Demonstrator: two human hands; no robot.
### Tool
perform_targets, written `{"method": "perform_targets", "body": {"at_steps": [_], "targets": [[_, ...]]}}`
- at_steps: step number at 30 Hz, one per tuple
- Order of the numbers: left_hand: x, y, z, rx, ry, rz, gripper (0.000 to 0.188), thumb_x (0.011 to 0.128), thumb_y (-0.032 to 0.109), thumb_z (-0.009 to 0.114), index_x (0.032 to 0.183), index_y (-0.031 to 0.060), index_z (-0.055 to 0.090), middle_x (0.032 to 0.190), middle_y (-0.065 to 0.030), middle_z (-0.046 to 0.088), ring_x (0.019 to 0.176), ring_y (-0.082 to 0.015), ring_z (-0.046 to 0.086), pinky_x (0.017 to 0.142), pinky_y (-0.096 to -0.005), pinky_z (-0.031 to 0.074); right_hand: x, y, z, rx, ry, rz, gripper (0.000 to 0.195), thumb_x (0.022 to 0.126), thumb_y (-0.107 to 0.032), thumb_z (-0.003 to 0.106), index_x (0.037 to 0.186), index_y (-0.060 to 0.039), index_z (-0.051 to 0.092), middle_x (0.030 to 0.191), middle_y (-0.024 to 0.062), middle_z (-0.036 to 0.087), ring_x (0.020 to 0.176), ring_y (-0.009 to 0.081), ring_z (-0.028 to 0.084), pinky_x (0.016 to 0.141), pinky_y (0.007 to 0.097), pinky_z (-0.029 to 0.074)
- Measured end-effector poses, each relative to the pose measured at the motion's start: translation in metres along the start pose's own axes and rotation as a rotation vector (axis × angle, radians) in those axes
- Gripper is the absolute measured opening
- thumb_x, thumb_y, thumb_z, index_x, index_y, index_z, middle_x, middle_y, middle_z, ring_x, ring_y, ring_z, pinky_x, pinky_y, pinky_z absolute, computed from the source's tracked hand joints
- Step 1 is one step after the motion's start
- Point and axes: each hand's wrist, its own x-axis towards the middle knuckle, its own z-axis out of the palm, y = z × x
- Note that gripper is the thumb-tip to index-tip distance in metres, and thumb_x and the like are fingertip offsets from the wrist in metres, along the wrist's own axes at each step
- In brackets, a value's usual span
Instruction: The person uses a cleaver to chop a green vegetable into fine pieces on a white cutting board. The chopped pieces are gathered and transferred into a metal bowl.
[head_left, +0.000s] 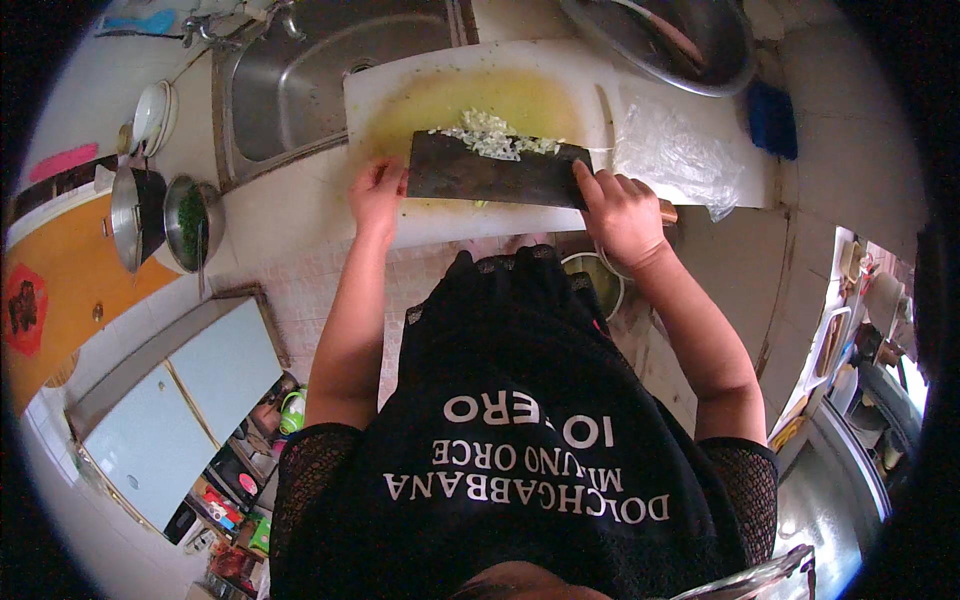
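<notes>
A dark, broad-bladed cleaver (499, 174) lies nearly flat over a yellow-stained white cutting board (532, 90). My right hand (622, 210) grips it where blade and wooden handle meet, with the thumb or a finger against the blade. At the opposite end of the blade, my left hand (379, 187) holds the corner between its fingertips. Chopped pale vegetable pieces (487, 124), too small to name surely, rest partly on the blade's far side and partly on the board beyond it. A few bits are scattered over the board.
A steel sink (300, 97) adjoins the board at the left. Crumpled clear plastic (675, 157) lies on the right, near a blue cloth or sponge (771, 120). A large metal basin (731, 75) stands at the far right. On the left are a metal bowl of chopped greens (174, 225) and a pan (127, 225).
</notes>
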Motion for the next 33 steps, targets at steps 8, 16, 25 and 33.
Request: {"method": "perform_targets", "body": {"at_steps": [8, 16, 25, 33], "targets": [[-0.002, -0.015, 0.043, 0.691, -0.203, 0.429, 0.021, 0.084, 0.017, 0.062, 0.099, 0.003, 0.065, 0.079, -0.0131, 0.066, 0.074, -0.0208, 0.064, 0.065, -0.0337, 0.048, -0.001, 0.018, -0.007, -0.046, 0.055, -0.001, 0.053, 0.069, -0.011, 0.063, 0.121, -0.0089, 0.057, 0.075, 0.0036, 0.054, 0.065, 0.0208, 0.059, 0.058, 0.0351, 0.05], [-0.006, 0.031, 0.034, 0.829, -0.299, 0.287, 0.028, 0.083, 0.024, 0.064, 0.102, 0.0028, 0.065, 0.09, -0.0192, 0.068, 0.088, -0.0294, 0.066, 0.075, -0.0385, 0.05, -0.004, 0.027, -0.025, -0.132, 0.121, -0.081, 0.045, 0.072, -0.014, 0.058, 0.117, -0.0095, 0.06, 0.075, 0.0006, 0.054, 0.062, 0.0156, 0.059, 0.055, 0.0314, 0.05], [0.007, -0.009, 0.039, 0.842, -0.219, 0.647, 0.022, 0.089, 0.016, 0.06, 0.103, -0.0003, 0.064, 0.085, -0.0101, 0.067, 0.075, -0.0153, 0.06, 0.066, -0.0345, 0.05, -0.004, 0.015, 0.001, 0.155, 0.116, 0.056, 0.043, 0.07, -0.014, 0.066, 0.113, -0.0116, 0.062, 0.077, 0.0042, 0.059, 0.066, 0.0234, 0.063, 0.057, 0.037, 0.051], [-0.054, -0.006, 0.11, -0.432, -0.535, -0.202, 0.029, 0.086, 0.008, 0.063, 0.115, 0.0106, 0.059, 0.097, 0.0022, 0.062, 0.086, -0.0073, 0.054, 0.071, -0.024, 0.045, 0.031, -0.031, -0.009, 0.52, 0.098, 0.344, 0.023, 0.078, -0.019, 0.064, 0.099, -0.0084, 0.066, 0.078, 0.0135, 0.067, 0.068, 0.0332, 0.065, 0.062, 0.042, 0.052]]}}
